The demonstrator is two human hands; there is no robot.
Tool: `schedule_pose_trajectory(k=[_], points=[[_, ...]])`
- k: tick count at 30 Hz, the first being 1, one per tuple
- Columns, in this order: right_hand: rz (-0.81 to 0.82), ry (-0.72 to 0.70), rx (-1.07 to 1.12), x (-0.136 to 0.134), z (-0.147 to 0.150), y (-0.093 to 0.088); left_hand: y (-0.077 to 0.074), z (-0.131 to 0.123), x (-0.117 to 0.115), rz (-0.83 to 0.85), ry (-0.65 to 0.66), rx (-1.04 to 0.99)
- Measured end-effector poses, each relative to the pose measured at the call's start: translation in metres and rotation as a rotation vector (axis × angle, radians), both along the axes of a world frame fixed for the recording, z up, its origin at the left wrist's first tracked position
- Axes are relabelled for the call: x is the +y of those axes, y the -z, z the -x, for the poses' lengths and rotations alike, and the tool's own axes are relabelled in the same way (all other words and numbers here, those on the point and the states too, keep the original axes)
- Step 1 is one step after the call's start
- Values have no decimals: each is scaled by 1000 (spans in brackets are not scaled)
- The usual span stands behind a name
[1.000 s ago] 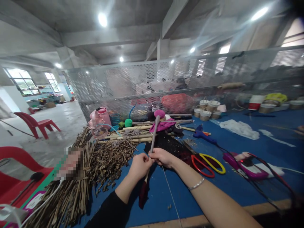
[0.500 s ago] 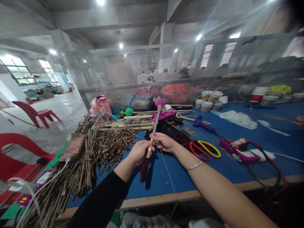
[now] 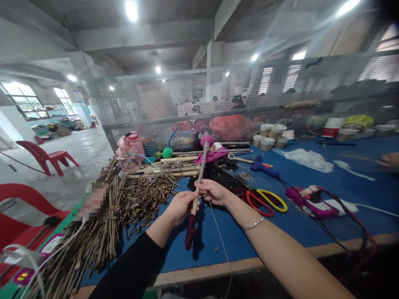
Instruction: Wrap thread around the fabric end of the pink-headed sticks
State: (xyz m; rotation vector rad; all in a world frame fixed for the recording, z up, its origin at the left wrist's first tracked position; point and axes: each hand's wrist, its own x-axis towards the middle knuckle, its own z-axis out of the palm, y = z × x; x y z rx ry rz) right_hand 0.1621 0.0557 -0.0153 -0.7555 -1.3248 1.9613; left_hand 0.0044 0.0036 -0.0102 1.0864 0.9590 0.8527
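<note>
Over the front of the blue table, both hands grip a slim stick held upright at a slight tilt. A magenta ball shows at its upper end. Its shaft is grey above, pale bare wood shows by the fingers, and a dark red wrapped piece forms the lower end. My left hand pinches the pale section. Just above, my right hand pinches the grey shaft between thumb and fingers. A thin thread runs from below the right hand over the table's front edge.
Scissors with red and yellow handles lie right of my hands, near a blue glue gun and a purple device with cables. Bundled dry twigs cover the left. A perforated metal screen stands behind. Another person's hand is far right.
The stick has shifted slightly, its dark red end now more exposed below my left hand, and the pale section less so. The view has tilted up a little. Both hands keep hold.
</note>
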Motion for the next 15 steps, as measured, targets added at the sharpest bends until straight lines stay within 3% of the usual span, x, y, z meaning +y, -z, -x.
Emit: schedule_pose_trajectory(k=[2,5,7,11,15], points=[[-32,-2,-109,1,1,3,2,1,0,-21,18,143],[-100,4,-255,1,4,7,5,3,0,-227,-81,470],[-128,7,-282,0,5,8,7,2,-1,-290,-117,528],[-89,-31,-268,0,3,6,8,-2,-3,-41,-5,249],[-47,-55,-279,1,-1,3,5,-7,-4,190,15,-19]])
